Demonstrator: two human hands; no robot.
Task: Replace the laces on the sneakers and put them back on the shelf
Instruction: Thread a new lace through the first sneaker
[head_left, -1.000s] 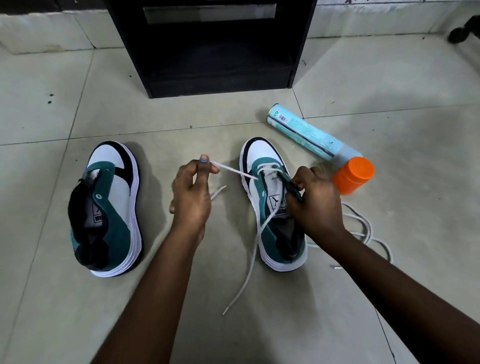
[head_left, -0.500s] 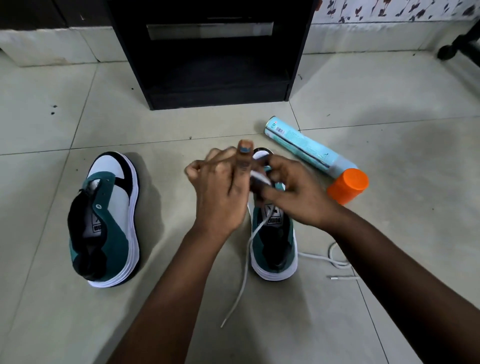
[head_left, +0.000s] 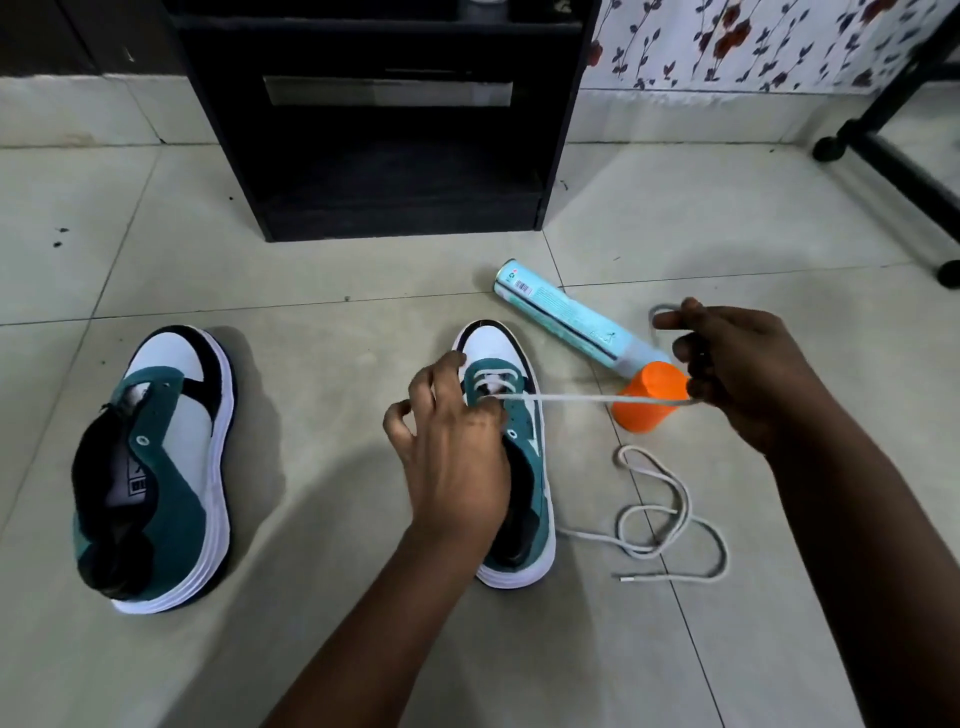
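Observation:
Two teal, white and black sneakers stand on the tiled floor. The left sneaker (head_left: 156, 467) has no lace. My left hand (head_left: 452, 447) grips the upper of the right sneaker (head_left: 519, 467), covering its tongue and eyelets. A white lace (head_left: 576, 399) runs taut from the front eyelets to the right. My right hand (head_left: 737, 364) pinches that lace, with a loop of it above the fingers. A second white lace (head_left: 670, 519) lies coiled on the floor to the right of the sneaker.
A black shelf unit (head_left: 384, 171) stands ahead, its lowest compartment open to me. A light blue spray can (head_left: 566, 319) with an orange cap (head_left: 647, 397) lies right of the sneaker. A black wheeled frame (head_left: 893, 156) stands at the far right.
My right hand has moved out to the right, pulling the lace taut through the front eyelets. My left hand dropped onto the right sneaker. The view tilted up.

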